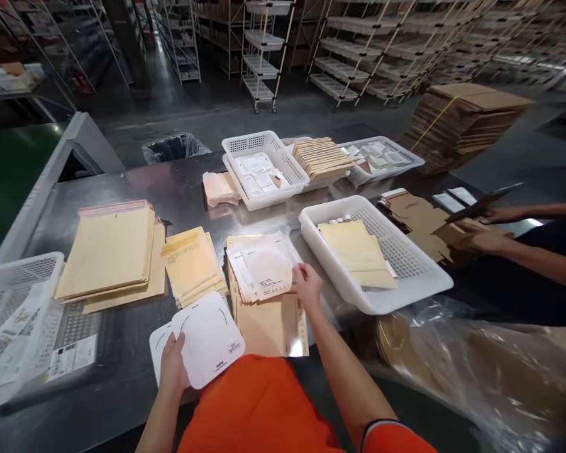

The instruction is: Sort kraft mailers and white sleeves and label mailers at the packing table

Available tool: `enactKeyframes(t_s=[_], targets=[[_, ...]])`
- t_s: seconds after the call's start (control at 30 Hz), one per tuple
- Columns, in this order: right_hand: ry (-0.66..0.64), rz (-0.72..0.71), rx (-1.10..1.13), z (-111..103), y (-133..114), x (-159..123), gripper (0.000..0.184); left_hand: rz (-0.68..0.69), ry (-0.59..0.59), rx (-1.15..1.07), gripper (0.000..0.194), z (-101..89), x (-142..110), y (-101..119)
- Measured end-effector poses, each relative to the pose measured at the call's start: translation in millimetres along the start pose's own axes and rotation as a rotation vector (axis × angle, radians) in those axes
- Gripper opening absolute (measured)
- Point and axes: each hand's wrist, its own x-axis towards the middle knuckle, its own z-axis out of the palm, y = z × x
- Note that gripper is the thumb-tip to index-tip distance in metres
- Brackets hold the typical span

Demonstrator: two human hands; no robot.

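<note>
Two grips: left hand (172, 365) closed on white printed cards (208, 340), right hand (307, 286) curled over stacked printed papers (261, 267)

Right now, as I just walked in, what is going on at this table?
A person in an orange shirt works at a steel table. Their left hand holds white printed cards, and their right hand rests on white papers stacked over kraft envelopes. To their right, a co-worker's hands handle brown cardboard.

Stacked flattened cardboard cartons (460, 126)
</note>
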Motion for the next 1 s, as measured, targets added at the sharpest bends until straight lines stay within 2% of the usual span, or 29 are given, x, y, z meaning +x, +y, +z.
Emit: enactKeyframes(t_s=[0.07,0.13,0.2,0.27,0.37,0.43,0.53,0.67,0.77,0.9,1.0], targets=[[-0.060,-0.036,0.085,-10.0,-5.9,-16.3,0.029,-0.008,0.035,-0.004,0.069,4.5,-0.2,-0.6],[-0.177,-0.042,0.203,-9.4,-11.3,-40.4,0.032,-0.038,-0.058,-0.011,0.061,14.8,-1.3,-3.0],[-0.328,-0.017,0.336,1.3,-14.5,-70.2,0.031,-0.060,-0.198,-0.007,0.063,27.6,-4.2,-5.6],[-0.419,0.015,0.399,17.3,-15.2,-101.4,0.029,-0.035,-0.242,0.019,0.061,38.1,-8.3,-7.6],[-0.474,0.004,0.293,37.4,-13.6,-136.9,0.026,0.102,-0.203,0.096,0.064,42.2,-11.8,-9.5],[-0.496,-0.051,0.158,42.8,-11.2,-141.9,0.024,0.161,-0.221,0.146,0.063,37.3,-10.8,-10.1],[-0.365,-0.061,-0.035,36.8,0.3,-109.7,0.019,0.120,-0.186,0.147,0.057,24.0,-6.3,-8.9],[-0.103,0.130,-0.235,11.9,40.6,-23.2,0.033,-0.014,-0.134,0.079,0.054,6.0,-2.9,-0.6],[-0.066,0.249,-0.371,-0.3,73.5,24.0,0.032,-0.128,-0.087,0.107,0.060,-2.7,-1.7,9.9],[-0.123,0.279,-0.438,4.5,93.5,40.2,0.020,-0.224,-0.064,0.177,0.077,-9.1,10.6,19.0],[-0.120,0.281,-0.425,7.9,91.2,41.2,0.020,-0.148,-0.099,0.339,0.084,-14.0,24.4,14.5]])
